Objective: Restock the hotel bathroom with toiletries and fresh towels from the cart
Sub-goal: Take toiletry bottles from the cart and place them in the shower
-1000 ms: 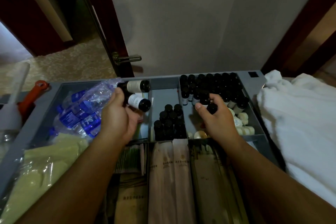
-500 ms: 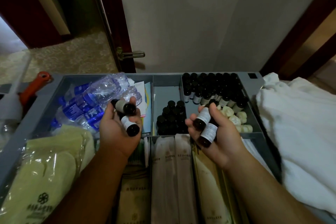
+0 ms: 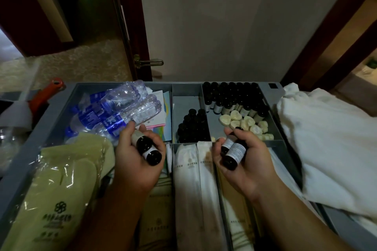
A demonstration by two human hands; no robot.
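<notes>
My left hand (image 3: 134,159) holds two small dark toiletry bottles (image 3: 148,149) with white labels, palm up, over the cart tray's front left. My right hand (image 3: 244,165) grips two more of the same bottles (image 3: 233,152), caps pointing toward me. Behind the right hand, a compartment holds several upright dark bottles (image 3: 234,98) and wrapped round soaps (image 3: 244,123). A smaller group of dark bottles (image 3: 192,126) stands in the middle compartment. White towels (image 3: 330,138) lie piled at the cart's right.
The grey cart tray (image 3: 186,88) also holds plastic water bottles (image 3: 114,108), bagged green slippers (image 3: 57,185) and long wrapped packets (image 3: 193,189). An orange-handled tool (image 3: 44,96) sits at the far left. A door with a brass handle (image 3: 149,62) stands ajar behind the cart.
Both hands have drawn back from the compartments toward me. The right hand, which was reaching among the bottles, now holds two of them.
</notes>
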